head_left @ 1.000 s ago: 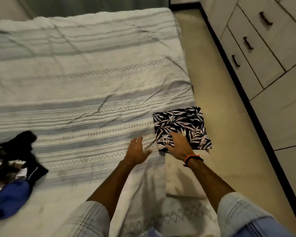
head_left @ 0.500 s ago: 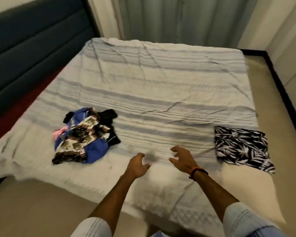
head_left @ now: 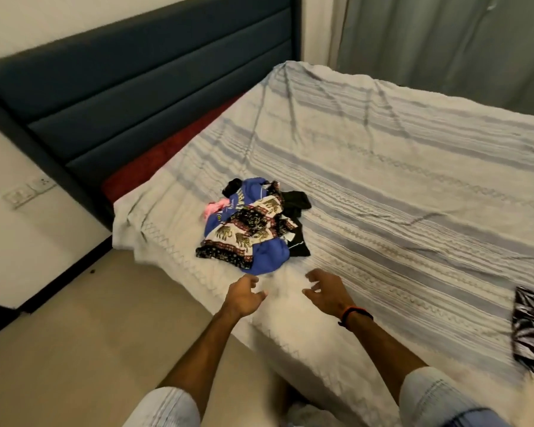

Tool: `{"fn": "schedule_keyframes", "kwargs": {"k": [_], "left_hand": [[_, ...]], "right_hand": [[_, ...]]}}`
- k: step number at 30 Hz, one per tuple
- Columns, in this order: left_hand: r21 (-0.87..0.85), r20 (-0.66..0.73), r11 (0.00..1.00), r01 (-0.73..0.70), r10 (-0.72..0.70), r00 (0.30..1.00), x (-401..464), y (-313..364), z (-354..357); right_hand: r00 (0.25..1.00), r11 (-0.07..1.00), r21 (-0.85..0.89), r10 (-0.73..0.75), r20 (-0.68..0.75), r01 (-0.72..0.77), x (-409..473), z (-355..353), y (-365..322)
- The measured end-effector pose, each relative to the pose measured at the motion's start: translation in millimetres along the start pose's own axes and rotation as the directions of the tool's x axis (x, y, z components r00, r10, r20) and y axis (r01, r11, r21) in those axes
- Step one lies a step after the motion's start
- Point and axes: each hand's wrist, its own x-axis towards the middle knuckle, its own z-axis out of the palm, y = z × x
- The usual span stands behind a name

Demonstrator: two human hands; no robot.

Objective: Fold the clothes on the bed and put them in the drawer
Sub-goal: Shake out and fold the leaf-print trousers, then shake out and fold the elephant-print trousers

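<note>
- A bed (head_left: 383,167) covered with a pale striped sheet fills the middle and right of the frame; a dark blue padded headboard (head_left: 142,87) runs across the upper left, grey curtains (head_left: 444,35) hang at the upper right, and beige floor (head_left: 90,349) shows at the lower left.
- A strip of red mattress (head_left: 167,152) shows between the sheet and the headboard.
- A pile of unfolded clothes (head_left: 253,226) lies on the near left part of the bed, in the centre of the frame: a blue garment, a black and cream elephant-print piece, something black, and a bit of pink at its left edge.
- The pile sits just above both hands in the frame, near but apart from them; the left hand (head_left: 244,295) is the closer one, below the blue cloth.
- A folded black and white leaf-print garment (head_left: 532,331) lies at the right edge of the frame, well apart from the hands and cut off by the frame border.
- How many garments are in the pile cannot be told, as they overlap.
- A wall socket plate (head_left: 28,191) at the left is blurred.
- The left hand hovers over the sheet edge with fingers loosely curled, holding nothing.
- The right hand (head_left: 327,291), with an orange and black wristband (head_left: 353,315), likewise hangs over the sheet, fingers spread and slightly bent, grasping nothing.
</note>
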Motion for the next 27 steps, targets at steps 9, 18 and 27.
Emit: {"fn": "schedule_keyframes", "kwargs": {"k": [9, 18, 27], "left_hand": [[-0.074, -0.078, 0.993, 0.089, -0.095, 0.992, 68.6, -18.8, -62.6], [-0.092, 0.002, 0.988, 0.121, -0.121, 0.993, 157.1, -25.7, -81.7], [-0.075, 0.166, 0.991, 0.111, -0.097, 0.981, 250.0, -43.1, -85.1]], "right_hand": [[0.995, 0.999, -0.006, -0.051, 0.091, 0.052, 99.2, 17.1, -51.5], [0.985, 0.998, -0.059, 0.009, 0.172, 0.001, 185.3, 39.3, -82.6], [0.966, 0.956, -0.290, 0.045, 0.255, 0.032, 260.2, 67.8, -102.9]]}}
